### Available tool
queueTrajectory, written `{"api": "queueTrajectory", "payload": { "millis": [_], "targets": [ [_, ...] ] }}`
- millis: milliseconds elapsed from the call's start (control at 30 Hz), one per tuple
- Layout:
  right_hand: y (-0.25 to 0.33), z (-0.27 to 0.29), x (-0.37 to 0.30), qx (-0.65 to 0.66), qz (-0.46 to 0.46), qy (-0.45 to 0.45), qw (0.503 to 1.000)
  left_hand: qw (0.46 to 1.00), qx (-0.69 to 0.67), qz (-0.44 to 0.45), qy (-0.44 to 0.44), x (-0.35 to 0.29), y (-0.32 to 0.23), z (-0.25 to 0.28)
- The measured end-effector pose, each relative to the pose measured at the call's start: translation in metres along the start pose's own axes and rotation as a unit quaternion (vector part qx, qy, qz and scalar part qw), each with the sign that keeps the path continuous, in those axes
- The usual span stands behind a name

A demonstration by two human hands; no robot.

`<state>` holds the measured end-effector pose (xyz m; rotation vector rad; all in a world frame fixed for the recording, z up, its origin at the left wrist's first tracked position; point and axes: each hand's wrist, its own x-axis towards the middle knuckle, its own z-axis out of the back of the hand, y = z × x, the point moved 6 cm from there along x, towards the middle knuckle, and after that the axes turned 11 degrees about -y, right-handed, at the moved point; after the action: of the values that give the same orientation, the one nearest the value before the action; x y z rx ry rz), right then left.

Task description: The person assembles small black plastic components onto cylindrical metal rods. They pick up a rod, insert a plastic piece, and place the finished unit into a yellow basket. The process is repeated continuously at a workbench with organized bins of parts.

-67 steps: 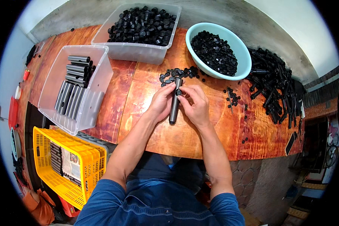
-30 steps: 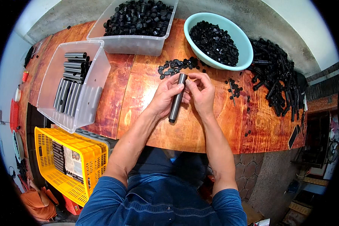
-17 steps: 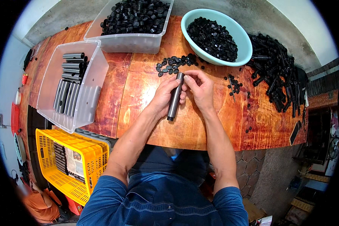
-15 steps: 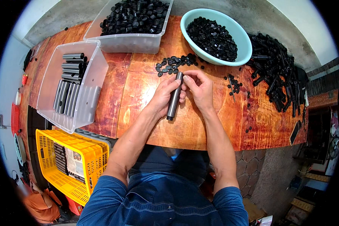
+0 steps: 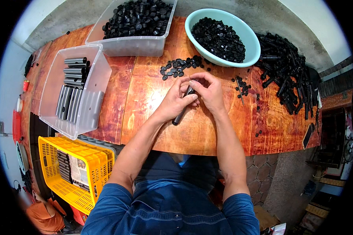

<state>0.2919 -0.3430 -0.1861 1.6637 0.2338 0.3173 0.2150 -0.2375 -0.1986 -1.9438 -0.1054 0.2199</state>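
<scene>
A dark metal tube (image 5: 179,116) slants between my hands above the wooden table, its near end showing below my palm. My left hand (image 5: 175,100) is closed around its middle, thumb along the top. At the far end, my right hand (image 5: 209,93) is closed, with thumb and curled fingers gripping the tube. Whatever small part may be under those fingertips is hidden. Just beyond my hands lie loose black oval caps (image 5: 175,67). To the right are small black pieces (image 5: 245,88) and a thin metal rod (image 5: 239,91).
Clear plastic bins hold grey tubes (image 5: 70,102) at left and black caps (image 5: 139,19) at the back. A pale blue basin (image 5: 255,53) contains small black parts. Black tubular parts (image 5: 288,74) are heaped at right. A yellow crate (image 5: 100,166) stands below the table's left edge.
The tube has tilted and its far end has sunk under my fingers. My left hand has shifted up along it, and my right fingers have curled over the end.
</scene>
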Motion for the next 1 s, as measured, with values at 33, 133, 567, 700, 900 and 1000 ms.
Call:
{"api": "queueTrajectory", "payload": {
  "millis": [33,133,567,700,900,1000],
  "targets": [
    [0.004,0.000,0.001,0.009,0.012,0.008,1.000,1.000,0.013,-0.012,-0.003,-0.001,-0.002,0.000],
    [0.008,0.001,0.002,-0.001,0.020,0.035,0.999,0.983,0.142,-0.118,-0.016,0.000,-0.004,0.012],
    [0.010,-0.007,-0.012,-0.019,-0.046,0.175,0.983,0.858,0.458,-0.228,-0.042,-0.029,-0.029,0.019],
    [-0.001,-0.005,-0.010,-0.042,-0.054,0.196,0.978,0.810,0.535,-0.233,-0.059,-0.036,-0.032,0.011],
    [0.000,-0.001,-0.011,-0.110,0.003,0.200,0.974,0.802,0.545,-0.234,-0.072,-0.038,-0.028,0.007],
    [-0.001,0.000,-0.009,-0.136,0.016,0.201,0.970,0.795,0.552,-0.243,-0.063,-0.038,-0.027,0.005]
  ]
}}
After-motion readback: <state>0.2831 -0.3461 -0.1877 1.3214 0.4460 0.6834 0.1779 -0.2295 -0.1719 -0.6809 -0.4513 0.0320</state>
